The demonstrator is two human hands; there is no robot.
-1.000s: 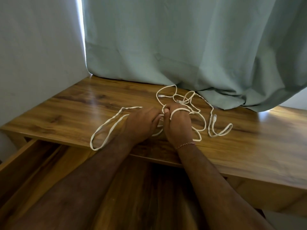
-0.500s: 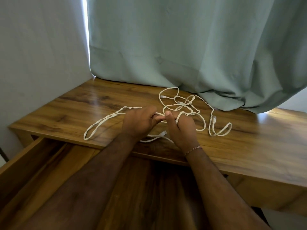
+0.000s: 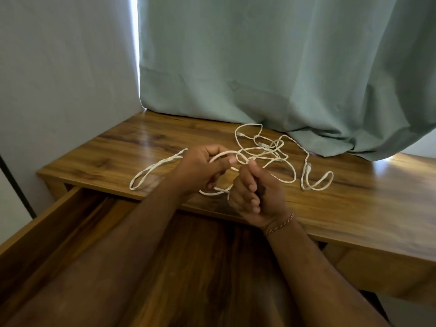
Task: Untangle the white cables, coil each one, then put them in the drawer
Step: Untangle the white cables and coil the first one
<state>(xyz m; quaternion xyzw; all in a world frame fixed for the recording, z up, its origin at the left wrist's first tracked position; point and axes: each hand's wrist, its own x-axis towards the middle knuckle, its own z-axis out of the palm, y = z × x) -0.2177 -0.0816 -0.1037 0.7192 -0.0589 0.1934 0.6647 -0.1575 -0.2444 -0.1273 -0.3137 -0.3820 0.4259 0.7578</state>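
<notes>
1. wall [image 3: 63,79] fills the left side, grey-white, with a bright slit of light where it meets the curtain.
2. drawer [image 3: 35,237] stands pulled out at lower left, wooden, its side wall running toward the viewer; the forearms cross above it.
3. desk [image 3: 354,213] is glossy brown wood, its top running from the left corner to the right edge.
4. cables [image 3: 266,149] lie in a loose white tangle on the desk, none in the drawer. one long doubled loop trails left to the front edge; a knot of loops sits mid-desk near the curtain hem; another loop with a plug lies off to the right.
5. left hand [image 3: 203,168] is raised just above the desk, fingers curled, thumb and forefinger pinching a curved stretch of cable.
6. right hand [image 3: 257,194] is just beside the left, close but not touching, palm turned up, fingers folded into a fist, thumb and forefinger tip nipping the cable where the loops cross. a strand drops from it toward the desk edge.
7. bracelet [image 3: 280,224], thin and cord-like, circles the right wrist.
8. curtain [image 3: 283,67], pale green, hangs behind, its hem bunched on the desk's back right.
</notes>
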